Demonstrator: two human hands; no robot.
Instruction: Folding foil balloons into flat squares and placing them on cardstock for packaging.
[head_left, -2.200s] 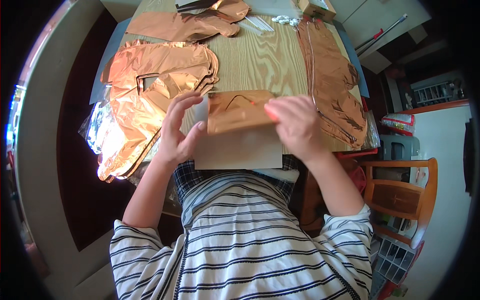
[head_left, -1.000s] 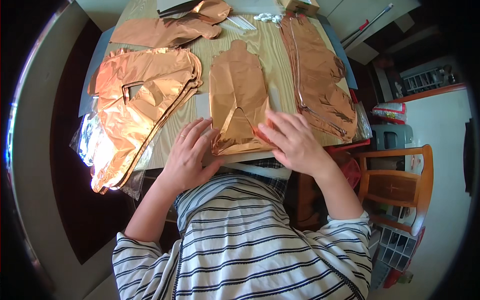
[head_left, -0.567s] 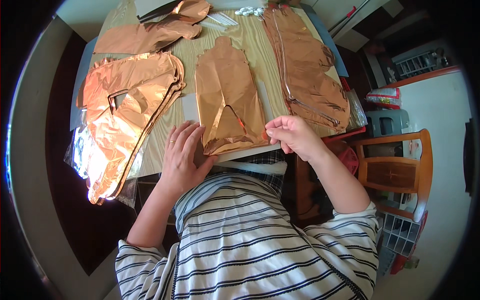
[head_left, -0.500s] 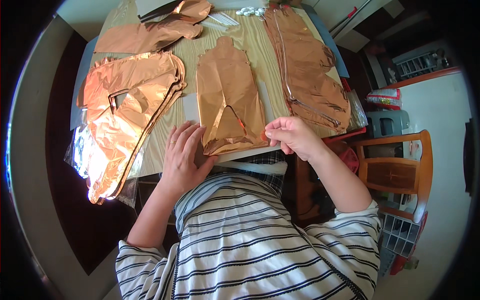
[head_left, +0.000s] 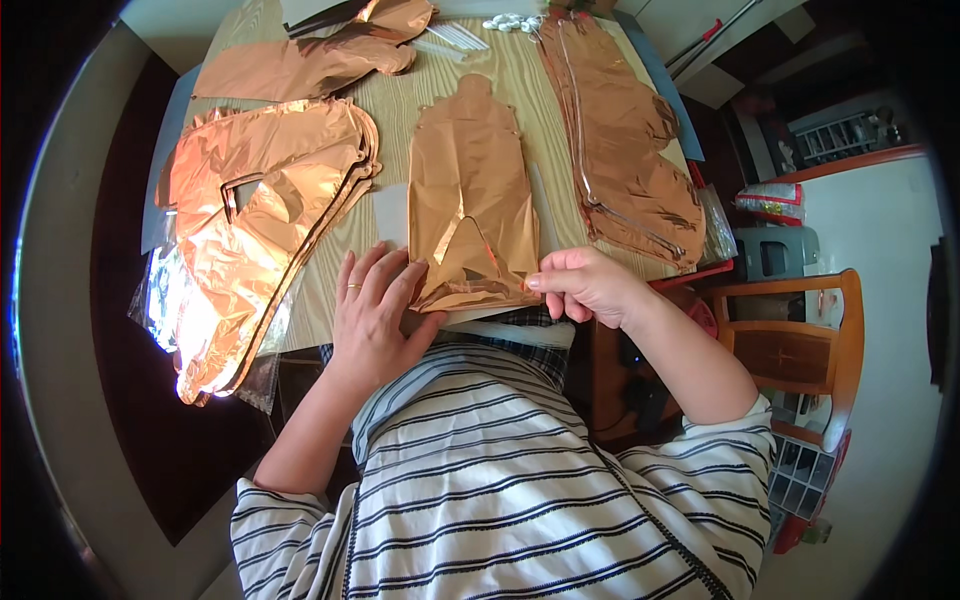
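The left hand (head_left: 375,315) is lying palm-down with its fingers spread and pointing away from the body, a ring on one finger. The right hand (head_left: 590,287) is curling into a loose fist, thumb and fingertips pinching together at its left side. Both forearms are angling inward from striped sleeves.

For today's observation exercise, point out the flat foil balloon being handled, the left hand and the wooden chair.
flat foil balloon (head_left: 472,190), head view, middle of its creased copper body.
left hand (head_left: 372,318), head view, back of the hand.
wooden chair (head_left: 785,352), head view, its seat panel.
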